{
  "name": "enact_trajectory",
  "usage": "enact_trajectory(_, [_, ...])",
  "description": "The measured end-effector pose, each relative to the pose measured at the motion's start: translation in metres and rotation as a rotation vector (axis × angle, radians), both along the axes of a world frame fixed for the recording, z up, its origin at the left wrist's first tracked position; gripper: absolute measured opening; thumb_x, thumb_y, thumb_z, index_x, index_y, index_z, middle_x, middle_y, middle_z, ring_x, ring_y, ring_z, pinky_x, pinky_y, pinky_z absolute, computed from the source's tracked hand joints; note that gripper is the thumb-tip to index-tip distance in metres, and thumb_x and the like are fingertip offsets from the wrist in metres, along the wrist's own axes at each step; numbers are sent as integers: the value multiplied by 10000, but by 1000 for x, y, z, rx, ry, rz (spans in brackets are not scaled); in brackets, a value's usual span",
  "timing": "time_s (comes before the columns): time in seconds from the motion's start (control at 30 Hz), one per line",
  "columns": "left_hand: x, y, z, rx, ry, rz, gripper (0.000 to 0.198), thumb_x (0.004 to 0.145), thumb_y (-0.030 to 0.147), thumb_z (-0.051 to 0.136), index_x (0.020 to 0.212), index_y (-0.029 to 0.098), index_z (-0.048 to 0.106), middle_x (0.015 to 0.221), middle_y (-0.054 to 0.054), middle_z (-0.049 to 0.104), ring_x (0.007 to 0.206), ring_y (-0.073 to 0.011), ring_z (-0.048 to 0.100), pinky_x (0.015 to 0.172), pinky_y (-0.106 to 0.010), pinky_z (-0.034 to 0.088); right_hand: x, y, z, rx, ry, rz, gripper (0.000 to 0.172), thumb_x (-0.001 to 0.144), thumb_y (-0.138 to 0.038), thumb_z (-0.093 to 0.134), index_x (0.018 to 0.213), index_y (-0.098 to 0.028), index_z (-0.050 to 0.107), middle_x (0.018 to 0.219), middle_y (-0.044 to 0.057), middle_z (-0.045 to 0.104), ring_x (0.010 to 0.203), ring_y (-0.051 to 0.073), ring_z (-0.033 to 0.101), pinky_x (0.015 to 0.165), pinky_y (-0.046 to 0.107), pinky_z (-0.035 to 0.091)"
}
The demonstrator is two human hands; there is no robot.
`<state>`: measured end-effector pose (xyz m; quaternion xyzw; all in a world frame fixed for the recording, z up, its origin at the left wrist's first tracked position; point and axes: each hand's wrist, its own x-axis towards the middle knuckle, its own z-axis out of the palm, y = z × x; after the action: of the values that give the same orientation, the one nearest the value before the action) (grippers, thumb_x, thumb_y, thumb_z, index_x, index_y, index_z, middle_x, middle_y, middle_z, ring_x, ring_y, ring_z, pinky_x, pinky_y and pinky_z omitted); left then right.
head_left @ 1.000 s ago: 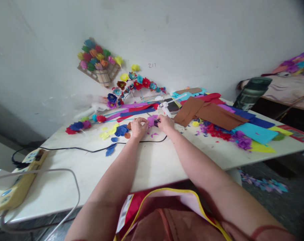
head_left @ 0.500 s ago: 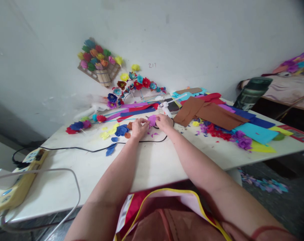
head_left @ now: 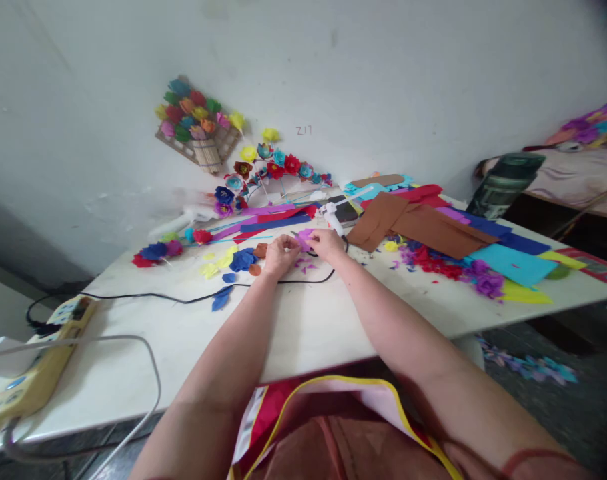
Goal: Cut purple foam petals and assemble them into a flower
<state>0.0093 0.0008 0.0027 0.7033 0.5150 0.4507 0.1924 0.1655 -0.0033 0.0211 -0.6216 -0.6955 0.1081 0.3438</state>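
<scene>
White table [head_left: 313, 333], brown crepe-paper strips [head_left: 436, 230] heaped at right, left hand [head_left: 280, 255] and right hand [head_left: 328, 245] held close together, glue gun [head_left: 332, 217] laid just beyond, purple paper piece [head_left: 305, 238] held between the hands, clamped by both sets of fingertips.

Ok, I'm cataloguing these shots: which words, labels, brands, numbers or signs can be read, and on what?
"217", handwritten on the wall; first character possibly a Z.
Dark green bottle: pale markings, too blurred to read.
Red sheet and power strip: any print too blurred.
</scene>
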Motion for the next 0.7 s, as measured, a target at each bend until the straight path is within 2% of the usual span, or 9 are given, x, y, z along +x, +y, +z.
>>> enact_trajectory(0.17, [1, -2, 0, -39, 34, 22, 255, 655, 178, 671, 906, 191, 627, 785, -29, 693, 796, -192, 649, 801, -317, 471, 0, 10, -8, 50, 204, -4, 94, 757, -244, 653, 741, -200, 734, 736, 18, 705, 725, 178, 618, 630, 258, 413])
enact_trajectory(0.3, [-1, -2, 1, -57, 50, 47, 327, 685, 263, 685, 1005, 201, 653, 826, -50, 711, 876, -231, 643, 860, -354, 446, -1, 24, -19, 73, 456, 44, 75, 718, -222, 646, 663, -193, 687, 623, 1, 639, 652, 172, 591, 599, 261, 430])
enact_trajectory(0.43, [-4, 1, 2, -70, -37, 21, 257, 732, 397, 642, 896, 209, 704, 913, -59, 714, 964, -253, 612, 886, -347, 426, -5, 28, -24, 54, 717, 140, 110, 683, -239, 655, 593, -183, 624, 570, -20, 577, 571, 142, 545, 568, 251, 444])
enact_trajectory(0.5, [-5, 1, 3, -87, -80, -17, 244, 732, 426, 631, 817, 212, 712, 891, -49, 708, 962, -251, 600, 878, -334, 422, -8, 24, -22, 19, 817, 173, 125, 672, -250, 662, 583, -178, 612, 568, -25, 570, 541, 125, 523, 550, 244, 439])
enact_trajectory(0.7, [-4, -3, 8, -112, -250, -79, 283, 720, 462, 608, 697, 185, 657, 706, -17, 621, 827, -212, 571, 763, -300, 428, -16, 14, -18, 0, 865, 214, 115, 668, -243, 657, 583, -172, 625, 536, -31, 558, 510, 109, 489, 535, 237, 425])
